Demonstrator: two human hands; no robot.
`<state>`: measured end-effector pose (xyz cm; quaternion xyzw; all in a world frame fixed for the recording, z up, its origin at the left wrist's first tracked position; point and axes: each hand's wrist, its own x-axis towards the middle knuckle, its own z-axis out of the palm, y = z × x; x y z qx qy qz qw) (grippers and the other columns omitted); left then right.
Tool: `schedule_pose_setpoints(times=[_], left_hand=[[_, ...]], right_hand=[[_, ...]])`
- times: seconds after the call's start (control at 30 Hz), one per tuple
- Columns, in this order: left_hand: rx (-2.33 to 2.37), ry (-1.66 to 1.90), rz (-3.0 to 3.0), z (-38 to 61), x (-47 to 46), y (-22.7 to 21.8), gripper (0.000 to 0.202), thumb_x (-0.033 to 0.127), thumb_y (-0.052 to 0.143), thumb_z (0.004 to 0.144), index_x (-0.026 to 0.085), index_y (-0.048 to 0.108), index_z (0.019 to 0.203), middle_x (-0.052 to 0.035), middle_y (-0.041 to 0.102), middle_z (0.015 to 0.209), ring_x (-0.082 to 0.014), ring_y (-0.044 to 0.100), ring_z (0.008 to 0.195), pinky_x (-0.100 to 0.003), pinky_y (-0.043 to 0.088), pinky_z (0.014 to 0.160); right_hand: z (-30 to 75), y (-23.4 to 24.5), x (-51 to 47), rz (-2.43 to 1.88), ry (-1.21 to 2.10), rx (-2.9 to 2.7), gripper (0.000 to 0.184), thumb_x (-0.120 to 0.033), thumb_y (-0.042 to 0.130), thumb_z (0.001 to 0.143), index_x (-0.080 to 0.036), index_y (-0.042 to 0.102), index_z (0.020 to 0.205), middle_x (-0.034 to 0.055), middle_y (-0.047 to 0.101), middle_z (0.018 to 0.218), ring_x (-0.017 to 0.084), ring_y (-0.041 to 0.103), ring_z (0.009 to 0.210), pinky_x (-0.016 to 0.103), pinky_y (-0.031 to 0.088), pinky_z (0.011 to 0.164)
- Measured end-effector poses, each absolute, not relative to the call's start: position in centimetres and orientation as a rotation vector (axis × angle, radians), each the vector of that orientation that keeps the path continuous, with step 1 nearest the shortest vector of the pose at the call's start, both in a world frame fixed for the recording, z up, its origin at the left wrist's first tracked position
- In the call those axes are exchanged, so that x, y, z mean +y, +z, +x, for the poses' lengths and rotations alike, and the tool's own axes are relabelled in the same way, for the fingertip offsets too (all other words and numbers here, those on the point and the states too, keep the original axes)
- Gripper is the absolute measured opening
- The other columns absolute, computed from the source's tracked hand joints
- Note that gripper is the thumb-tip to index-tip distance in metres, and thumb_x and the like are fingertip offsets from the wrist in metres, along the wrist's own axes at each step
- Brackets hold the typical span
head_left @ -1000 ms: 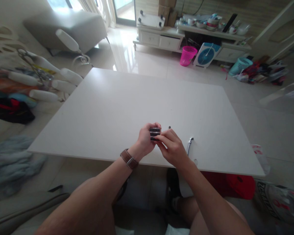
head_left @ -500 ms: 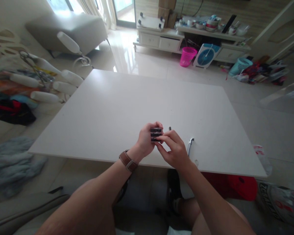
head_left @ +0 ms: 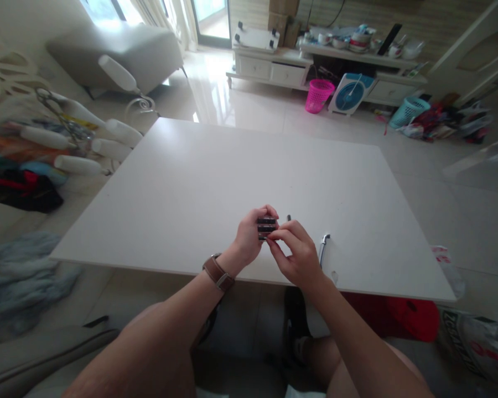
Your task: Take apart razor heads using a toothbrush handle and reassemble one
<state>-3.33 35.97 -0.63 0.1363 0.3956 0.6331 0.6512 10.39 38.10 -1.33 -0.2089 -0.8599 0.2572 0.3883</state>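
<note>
My left hand (head_left: 248, 232), with a brown watch strap on the wrist, is closed around a small battery holder (head_left: 266, 225). Dark cylindrical batteries lie in parallel rows in it, facing up. At its lowest row, the thumb and forefinger of my right hand (head_left: 294, 249) pinch the end of a dark battery (head_left: 263, 238), partly hidden by the fingertips. Just beyond the right hand, a small dark cylinder (head_left: 289, 218) lies on the white table (head_left: 216, 182). To the right is a thin silver bent-headed object (head_left: 325, 239), its lower end behind my wrist.
A small clear round piece (head_left: 334, 275) lies near the table's front edge. Under that edge on the right is a red stool (head_left: 415, 318). White lamp arms (head_left: 116, 131) stand at the table's left side. A pink basket (head_left: 318, 95) and a blue fan (head_left: 350, 94) are on the floor beyond.
The pinched battery in the lowest row shows less than before, and the right fingertips have shifted slightly at its end. Both hands otherwise keep their place; the view has moved a little.
</note>
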Motion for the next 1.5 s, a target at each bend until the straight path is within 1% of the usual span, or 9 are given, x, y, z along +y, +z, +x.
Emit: schedule_pose_setpoints(times=[0.3,0.47,0.6,0.7,0.87,0.97,1.03,1.3,1.5], left_hand=[[0.971,1.441,0.449,-3.1,36.0,-0.9,0.019,0.033,0.053,0.076,0.017,0.058,0.069,-0.0004,0.050,0.063,-0.0104,0.046,0.054,-0.021,0.036,0.052],[0.979,1.425,0.465,-2.9,35.9,-0.9,0.018,0.033,0.054,0.076,0.016,0.058,0.068,0.0006,0.048,0.061,-0.0099,0.045,0.053,-0.020,0.035,0.051],[0.931,1.414,0.382,-2.7,35.9,-0.8,0.017,0.032,0.055,0.075,0.017,0.057,0.068,0.0003,0.050,0.060,-0.0109,0.048,0.051,-0.022,0.037,0.050],[0.872,1.410,0.323,-2.7,35.9,-0.8,0.017,0.032,0.056,0.075,0.017,0.058,0.069,-0.0001,0.051,0.059,-0.0113,0.049,0.051,-0.022,0.039,0.050],[0.850,1.416,0.206,-2.7,35.9,-0.7,0.015,0.029,0.057,0.074,0.015,0.059,0.068,-0.0001,0.051,0.058,-0.0090,0.046,0.049,-0.019,0.036,0.048],[0.845,1.412,0.116,-2.9,35.9,-0.8,0.014,0.026,0.057,0.073,0.014,0.059,0.066,-0.0012,0.053,0.059,-0.0087,0.047,0.049,-0.019,0.034,0.047],[0.830,1.409,0.054,-3.0,35.9,-0.9,0.012,0.024,0.056,0.071,0.014,0.058,0.065,-0.0018,0.053,0.059,-0.0088,0.048,0.051,-0.019,0.035,0.047],[0.790,1.414,0.004,-3.2,35.6,-0.8,0.012,0.021,0.054,0.072,0.013,0.058,0.065,-0.0023,0.053,0.061,-0.0086,0.049,0.053,-0.017,0.037,0.048],[0.807,1.408,0.086,-3.7,35.1,-0.1,0.015,0.026,0.054,0.075,0.014,0.058,0.068,-0.0028,0.054,0.061,-0.0093,0.050,0.053,-0.017,0.036,0.048]], right_hand=[[10.5,-1.0,38.3,-0.608,0.813,-2.186,0.010,-0.012,0.052,0.094,-0.020,0.054,0.089,0.0048,0.051,0.090,0.019,0.052,0.089,0.034,0.046,0.077],[10.5,-1.0,38.5,-0.635,0.783,-2.240,0.012,-0.013,0.052,0.093,-0.020,0.054,0.085,0.0046,0.050,0.087,0.020,0.050,0.086,0.035,0.045,0.075],[10.5,-1.0,38.4,-0.634,0.717,-2.234,0.011,-0.012,0.056,0.091,-0.021,0.057,0.085,0.0041,0.052,0.084,0.020,0.052,0.084,0.035,0.046,0.075],[10.4,-1.0,38.2,-0.636,0.690,-2.163,0.011,-0.011,0.059,0.089,-0.022,0.060,0.088,0.0036,0.055,0.085,0.019,0.054,0.082,0.034,0.048,0.074],[10.6,-1.3,38.2,-0.528,0.565,-2.192,0.014,-0.012,0.063,0.087,-0.023,0.066,0.096,0.0046,0.059,0.087,0.020,0.056,0.084,0.036,0.051,0.075],[10.8,-1.5,38.5,-0.459,0.499,-2.278,0.018,-0.015,0.064,0.089,-0.024,0.067,0.104,0.0059,0.062,0.091,0.021,0.056,0.087,0.039,0.052,0.077],[10.8,-1.7,38.7,-0.437,0.475,-2.322,0.018,-0.015,0.062,0.091,-0.024,0.068,0.105,0.0063,0.063,0.092,0.021,0.056,0.086,0.039,0.053,0.077],[10.6,-1.9,38.5,-0.399,0.432,-2.346,0.021,-0.014,0.061,0.093,-0.024,0.068,0.110,0.0067,0.065,0.092,0.021,0.056,0.085,0.038,0.054,0.075],[10.5,-2.1,38.3,-0.334,0.321,-2.346,0.036,-0.009,0.060,0.091,-0.023,0.063,0.124,0.0073,0.066,0.091,0.021,0.057,0.085,0.038,0.054,0.075]])
